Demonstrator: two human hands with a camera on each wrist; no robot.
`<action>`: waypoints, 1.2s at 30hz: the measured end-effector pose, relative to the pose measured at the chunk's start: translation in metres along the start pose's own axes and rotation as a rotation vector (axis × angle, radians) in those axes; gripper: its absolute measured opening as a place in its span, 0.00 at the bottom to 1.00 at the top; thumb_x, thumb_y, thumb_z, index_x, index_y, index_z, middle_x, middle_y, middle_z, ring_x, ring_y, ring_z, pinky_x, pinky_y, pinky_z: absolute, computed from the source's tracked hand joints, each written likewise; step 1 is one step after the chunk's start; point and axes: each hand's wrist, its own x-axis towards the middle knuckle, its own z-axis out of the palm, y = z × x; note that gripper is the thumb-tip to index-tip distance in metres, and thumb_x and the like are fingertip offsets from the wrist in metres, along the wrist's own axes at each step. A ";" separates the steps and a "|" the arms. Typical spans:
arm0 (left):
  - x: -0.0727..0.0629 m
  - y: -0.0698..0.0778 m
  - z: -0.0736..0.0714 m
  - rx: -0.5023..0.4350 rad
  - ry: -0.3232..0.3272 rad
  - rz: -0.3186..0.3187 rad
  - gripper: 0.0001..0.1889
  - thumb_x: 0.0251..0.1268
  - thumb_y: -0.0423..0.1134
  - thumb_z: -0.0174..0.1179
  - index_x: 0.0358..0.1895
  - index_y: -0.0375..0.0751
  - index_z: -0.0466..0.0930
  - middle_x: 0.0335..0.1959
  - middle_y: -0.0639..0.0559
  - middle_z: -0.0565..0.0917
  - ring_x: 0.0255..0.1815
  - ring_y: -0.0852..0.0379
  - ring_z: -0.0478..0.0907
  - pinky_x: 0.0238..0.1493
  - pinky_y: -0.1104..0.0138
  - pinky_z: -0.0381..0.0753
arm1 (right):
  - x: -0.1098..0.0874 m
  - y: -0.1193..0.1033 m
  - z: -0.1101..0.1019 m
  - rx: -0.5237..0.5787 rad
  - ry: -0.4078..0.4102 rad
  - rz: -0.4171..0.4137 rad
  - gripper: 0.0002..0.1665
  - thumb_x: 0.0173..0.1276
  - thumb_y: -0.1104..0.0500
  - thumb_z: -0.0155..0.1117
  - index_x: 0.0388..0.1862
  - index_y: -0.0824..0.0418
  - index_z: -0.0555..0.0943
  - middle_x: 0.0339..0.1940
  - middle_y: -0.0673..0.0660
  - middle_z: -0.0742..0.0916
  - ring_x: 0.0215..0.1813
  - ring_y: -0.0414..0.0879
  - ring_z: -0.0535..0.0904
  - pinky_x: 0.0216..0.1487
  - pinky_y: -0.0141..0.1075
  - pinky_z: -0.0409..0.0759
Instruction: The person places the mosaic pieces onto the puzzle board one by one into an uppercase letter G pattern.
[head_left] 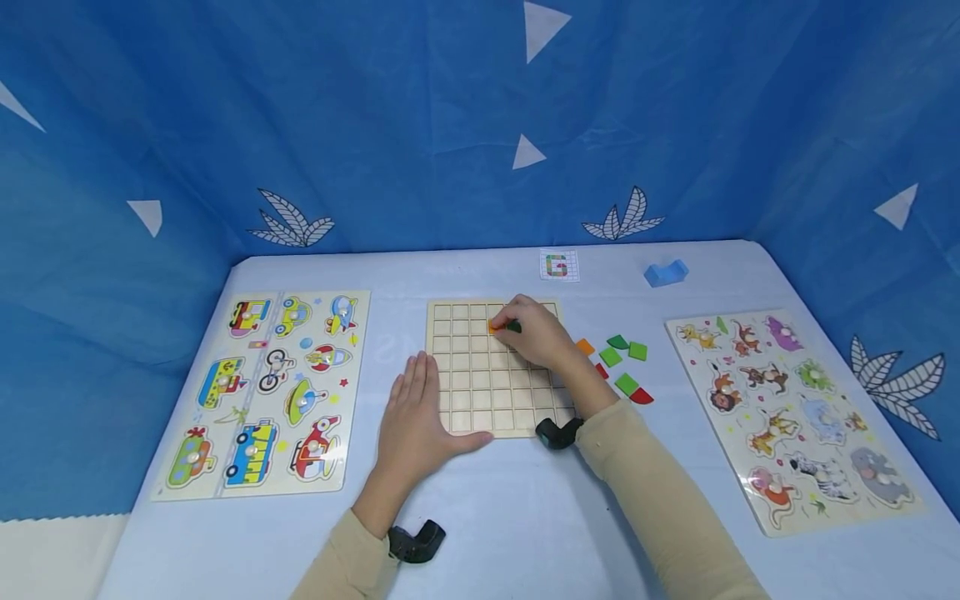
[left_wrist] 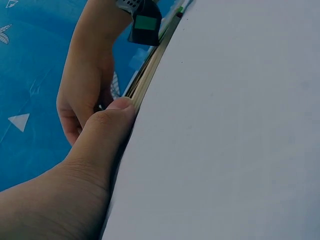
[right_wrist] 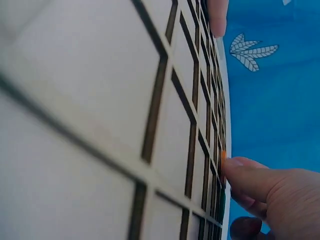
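Note:
A wooden grid board (head_left: 480, 379) lies in front of me, its square cells showing bare wood. My left hand (head_left: 415, 425) lies with straight fingers along the board's left edge, the thumb against the near edge. In the left wrist view that thumb (left_wrist: 107, 125) touches the board's rim. Over the upper cells, my right hand (head_left: 538, 335) pinches a small orange piece (head_left: 492, 327) at its fingertips. A dark green piece (head_left: 513, 326) shows under the curled fingers, partly hidden. In the right wrist view the orange piece (right_wrist: 223, 156) is right at the grid surface.
Loose green squares (head_left: 637, 351), red pieces (head_left: 641, 396) and an orange piece (head_left: 585, 347) lie right of the board. Behind are a pattern card (head_left: 559, 266) and a blue block (head_left: 666, 273). A vehicle puzzle (head_left: 352, 433) lies left, an animal puzzle (head_left: 738, 450) right.

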 end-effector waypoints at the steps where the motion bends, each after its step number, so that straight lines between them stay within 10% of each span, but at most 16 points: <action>1: 0.000 0.000 0.000 -0.001 0.001 0.001 0.76 0.33 0.86 0.58 0.80 0.35 0.41 0.83 0.42 0.43 0.84 0.47 0.37 0.81 0.51 0.47 | -0.002 0.001 -0.002 -0.002 -0.003 -0.001 0.11 0.70 0.56 0.65 0.51 0.52 0.85 0.48 0.51 0.81 0.52 0.48 0.79 0.57 0.45 0.78; 12: -0.001 0.000 0.001 -0.016 0.009 0.000 0.76 0.33 0.86 0.59 0.80 0.35 0.41 0.83 0.42 0.43 0.84 0.47 0.36 0.82 0.51 0.46 | -0.042 0.030 -0.044 -0.055 0.041 0.134 0.18 0.70 0.57 0.65 0.59 0.53 0.81 0.48 0.55 0.82 0.48 0.51 0.75 0.50 0.44 0.78; 23: -0.001 0.000 0.001 -0.022 0.014 0.009 0.75 0.34 0.86 0.58 0.80 0.35 0.42 0.83 0.42 0.43 0.84 0.47 0.36 0.81 0.50 0.46 | -0.094 0.088 -0.090 -0.140 0.058 0.358 0.23 0.71 0.58 0.64 0.64 0.58 0.76 0.55 0.63 0.79 0.57 0.60 0.72 0.62 0.59 0.75; 36: -0.001 0.002 0.000 -0.016 0.008 0.005 0.75 0.34 0.86 0.58 0.80 0.35 0.42 0.83 0.42 0.43 0.84 0.47 0.37 0.81 0.49 0.46 | -0.108 0.107 -0.093 -0.154 0.071 0.389 0.19 0.69 0.60 0.65 0.58 0.62 0.79 0.56 0.65 0.80 0.59 0.62 0.72 0.63 0.61 0.74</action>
